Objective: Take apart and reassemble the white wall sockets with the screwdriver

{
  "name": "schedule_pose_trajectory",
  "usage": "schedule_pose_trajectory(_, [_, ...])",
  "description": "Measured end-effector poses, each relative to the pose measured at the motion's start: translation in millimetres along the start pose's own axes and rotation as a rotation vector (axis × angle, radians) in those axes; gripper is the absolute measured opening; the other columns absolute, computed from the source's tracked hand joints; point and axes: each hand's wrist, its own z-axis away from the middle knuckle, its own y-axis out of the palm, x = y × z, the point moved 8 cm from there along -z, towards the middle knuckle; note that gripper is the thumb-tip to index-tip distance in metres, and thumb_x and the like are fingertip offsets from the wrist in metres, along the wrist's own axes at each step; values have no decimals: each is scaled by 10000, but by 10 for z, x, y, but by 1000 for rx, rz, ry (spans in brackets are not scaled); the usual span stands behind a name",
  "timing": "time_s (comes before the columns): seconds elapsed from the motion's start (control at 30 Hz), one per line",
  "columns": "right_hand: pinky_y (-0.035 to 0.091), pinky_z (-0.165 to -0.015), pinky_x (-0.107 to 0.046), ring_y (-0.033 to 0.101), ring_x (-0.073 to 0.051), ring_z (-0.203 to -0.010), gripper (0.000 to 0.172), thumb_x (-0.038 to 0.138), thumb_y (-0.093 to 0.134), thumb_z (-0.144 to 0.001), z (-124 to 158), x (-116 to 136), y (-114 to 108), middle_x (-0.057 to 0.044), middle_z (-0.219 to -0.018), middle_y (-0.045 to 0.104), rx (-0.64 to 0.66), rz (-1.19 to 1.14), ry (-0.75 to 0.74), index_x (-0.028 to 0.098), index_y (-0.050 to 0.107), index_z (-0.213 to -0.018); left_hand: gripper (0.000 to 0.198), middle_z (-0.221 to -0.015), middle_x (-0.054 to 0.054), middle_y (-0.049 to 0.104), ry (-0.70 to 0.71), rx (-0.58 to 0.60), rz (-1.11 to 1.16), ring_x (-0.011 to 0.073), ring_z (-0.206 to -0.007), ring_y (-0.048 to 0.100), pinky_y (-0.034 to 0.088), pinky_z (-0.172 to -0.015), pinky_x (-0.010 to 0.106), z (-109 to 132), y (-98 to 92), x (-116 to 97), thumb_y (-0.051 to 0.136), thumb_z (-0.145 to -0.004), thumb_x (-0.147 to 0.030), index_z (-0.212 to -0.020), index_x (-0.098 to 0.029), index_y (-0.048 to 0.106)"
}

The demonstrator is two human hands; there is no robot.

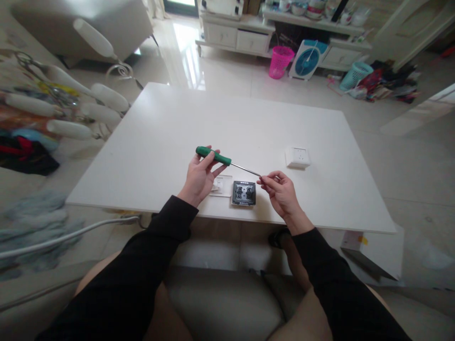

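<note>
My left hand (201,176) is closed around the green handle of a screwdriver (220,158), which points to the right above the table. At the shaft's far end, my right hand (280,192) pinches the tip between thumb and fingers; whether a screw sits there is too small to tell. Below the shaft lies a black and grey switch module (243,193), its inner side facing up. Beside it, partly hidden by my left hand, is a clear and white cover plate (224,186). A white wall socket on a box (297,157) stands farther right.
The white table (241,123) ends close to my knees, with its front edge under my forearms. A lamp with white arms (103,97) reaches in at the left. Across the floor stand a pink basket (280,61), a blue fan (307,59) and a teal basket (356,76).
</note>
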Motion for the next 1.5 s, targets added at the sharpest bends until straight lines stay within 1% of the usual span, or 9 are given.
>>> schedule_pose_trajectory(0.27, [570, -633, -204, 758, -140, -711, 458, 343, 1007, -507, -14, -23, -24, 20, -721, 751, -16, -8, 12, 212, 624, -723, 186, -1055, 40, 728, -1, 8, 22, 167, -985, 713, 567, -1082, 506, 0, 7, 3, 729, -893, -165, -1050, -197, 635])
schedule_pose_trajectory(0.37, [568, -630, -207, 758, -144, -706, 468, 349, 1008, -497, -15, -27, -26, 20, -711, 747, -21, -1, 11, 213, 622, -721, 188, -1061, 39, 728, -2, 8, 12, 180, -1021, 714, 564, -1085, 510, -4, -1, 9, 729, -892, -170, -1050, -201, 631])
schedule_pose_trajectory(0.5, [564, -624, -219, 753, -150, -697, 465, 343, 1003, -498, -23, -23, -45, 35, -677, 717, -36, 42, -21, 214, 618, -724, 242, -1096, 44, 726, 10, 25, -21, 210, -1110, 705, 557, -1091, 514, -9, 2, 9, 757, -871, -194, -1068, -220, 620])
schedule_pose_trajectory(0.67, [569, -640, -233, 746, -148, -689, 441, 329, 993, -510, -27, -20, -61, 38, -671, 708, -45, 75, -62, 211, 625, -724, 285, -1162, 45, 719, 8, 69, -52, 214, -1123, 708, 556, -1088, 513, 14, 43, 17, 760, -869, -206, -1098, -242, 594])
schedule_pose_trajectory(0.83, [581, -668, -251, 732, -138, -669, 423, 322, 984, -522, -28, -39, -54, 39, -677, 708, -44, 76, -66, 211, 625, -717, 383, -1183, 21, 711, -9, 114, -98, 219, -1102, 731, 544, -1088, 542, 51, 96, 57, 752, -867, -183, -1166, -301, 543])
schedule_pose_trajectory(0.93, [581, -678, -261, 718, -132, -670, 395, 310, 969, -546, -26, -51, -42, 43, -686, 695, -31, 86, -62, 210, 630, -721, 400, -1159, 15, 710, 9, 118, -111, 217, -1086, 737, 545, -1082, 543, 52, 102, 53, 751, -861, -180, -1171, -301, 529])
schedule_pose_trajectory(1.2, [561, -689, -282, 688, -135, -689, 328, 300, 932, -589, -1, -52, 21, 36, -730, 685, 24, 127, -63, 208, 651, -730, 434, -1146, -1, 696, 47, 161, -170, 207, -1076, 731, 542, -1069, 542, 52, 109, 3, 778, -829, -245, -1167, -304, 512])
schedule_pose_trajectory(1.37, [555, -741, -287, 689, -134, -754, 329, 254, 925, -581, 0, -78, 20, 22, -845, 726, 47, 182, -54, 208, 669, -782, 440, -1107, -6, 699, 44, 138, -141, 206, -1042, 738, 554, -1054, 532, 74, 126, -33, 770, -815, -205, -1172, -300, 532])
schedule_pose_trajectory(1.5, [559, -789, -304, 689, -145, -774, 343, 253, 937, -562, -11, -116, 4, 22, -785, 723, 47, 206, -44, 207, 667, -769, 432, -1119, 5, 703, 55, 122, -147, 211, -1051, 737, 557, -1050, 517, 86, 130, -53, 770, -815, -205, -1179, -297, 555])
